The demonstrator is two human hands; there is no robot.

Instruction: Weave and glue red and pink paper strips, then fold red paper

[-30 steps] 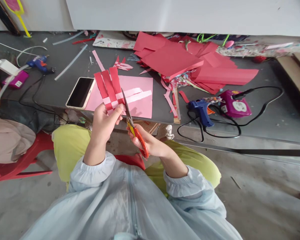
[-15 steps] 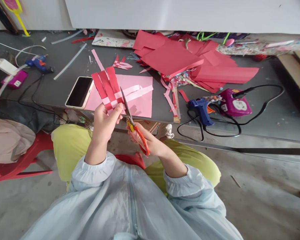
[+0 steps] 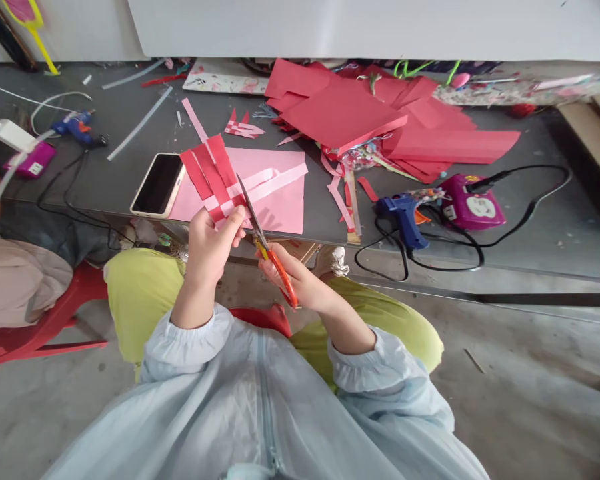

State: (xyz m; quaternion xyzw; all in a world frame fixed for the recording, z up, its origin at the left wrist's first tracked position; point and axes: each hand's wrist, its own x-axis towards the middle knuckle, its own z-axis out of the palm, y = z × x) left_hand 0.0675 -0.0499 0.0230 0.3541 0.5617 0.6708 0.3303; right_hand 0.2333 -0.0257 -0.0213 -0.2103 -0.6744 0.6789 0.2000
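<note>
My left hand (image 3: 211, 243) pinches the lower end of a red and pink woven paper piece (image 3: 211, 167), its red strips fanning upward and pale pink strips crossing out to the right. In my right hand (image 3: 293, 273) are orange and yellow-handled scissors (image 3: 281, 275), their blades pointing up and left along the right side of the weave. Whether the blades grip any paper is hard to see. Below the weave a pink paper sheet (image 3: 285, 207) lies on the table. Further back rests a small woven paper piece with pointed ends (image 3: 244, 125).
A phone (image 3: 157, 185) lies left of the pink sheet. Red paper sheets (image 3: 345, 113) are heaped behind. To the right are a blue glue gun (image 3: 405, 217), a purple box (image 3: 473, 203) and looping black cable. Another person's sleeve (image 3: 20, 277) shows at left.
The scissors' handles have drawn closer together, and the blades have closed somewhat beside the weave. The woven paper has shifted very slightly; my left hand keeps its pinch.
</note>
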